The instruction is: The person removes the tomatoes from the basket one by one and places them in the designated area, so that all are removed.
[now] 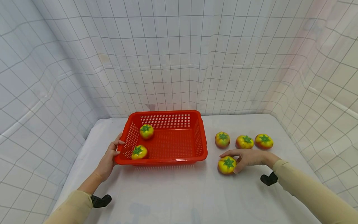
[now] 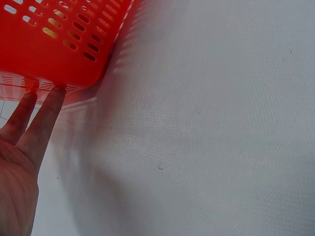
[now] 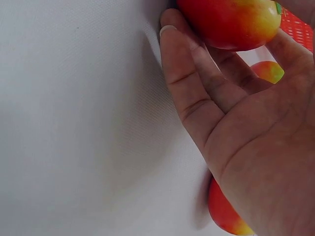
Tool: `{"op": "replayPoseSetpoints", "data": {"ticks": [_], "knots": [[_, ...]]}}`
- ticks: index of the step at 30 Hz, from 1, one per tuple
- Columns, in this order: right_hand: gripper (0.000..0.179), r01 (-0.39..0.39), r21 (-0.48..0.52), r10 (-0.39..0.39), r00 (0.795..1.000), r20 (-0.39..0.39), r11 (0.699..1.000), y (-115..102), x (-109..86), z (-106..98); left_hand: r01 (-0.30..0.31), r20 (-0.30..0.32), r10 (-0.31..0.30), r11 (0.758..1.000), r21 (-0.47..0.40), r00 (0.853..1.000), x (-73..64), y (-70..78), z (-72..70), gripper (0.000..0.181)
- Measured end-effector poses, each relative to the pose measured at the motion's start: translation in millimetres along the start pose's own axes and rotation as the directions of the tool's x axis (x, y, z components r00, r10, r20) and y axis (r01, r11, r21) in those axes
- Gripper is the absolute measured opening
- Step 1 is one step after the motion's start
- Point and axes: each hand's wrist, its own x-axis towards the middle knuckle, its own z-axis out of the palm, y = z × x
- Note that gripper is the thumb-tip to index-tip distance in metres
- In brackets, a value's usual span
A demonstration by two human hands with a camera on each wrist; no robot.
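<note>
A red plastic basket (image 1: 167, 161) stands on the white table with two yellow-and-red tomatoes in its left part, one at the back (image 1: 146, 132) and one in front (image 1: 139, 152). At its left rim my left hand (image 1: 107, 161) holds the edge. The left wrist view shows two fingers (image 2: 44, 110) reaching up against the basket's outer wall (image 2: 54, 59). Right of the basket, my right hand (image 1: 249, 157) grips a tomato (image 1: 227, 165), thumb on the near side and fingers on the far side. In the right wrist view the fingers (image 3: 189, 83) curl around this tomato (image 3: 226, 22).
Behind my right hand are three more tomatoes on the table, a left one (image 1: 222, 139), a middle one (image 1: 244, 142) and a right one (image 1: 264, 141). White grid-patterned curtains (image 1: 173, 62) enclose the table (image 1: 167, 196) at the back and both sides.
</note>
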Motion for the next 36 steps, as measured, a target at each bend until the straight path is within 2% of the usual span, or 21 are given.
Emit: {"op": "replayPoseSetpoints", "data": {"ticks": [22,31,36], "knots": [[0.073,-0.019,-0.035,0.018,1.0,-0.02,0.999,2,-2.3,1,-0.001,0.002,0.001,1.0,-0.002,1.0,0.1,0.9,0.1,0.038],[0.076,-0.04,-0.013,0.039,0.998,-0.044,0.999,0,-8.4,0,0.006,0.002,-0.006,1.0,0.013,1.0,0.2,0.7,-0.1,0.037],[0.078,-0.018,-0.008,0.018,0.999,-0.051,1.0,2,-14.1,-5,0.005,0.004,-0.005,1.0,0.009,1.0,-0.1,1.0,-0.3,0.037]]}}
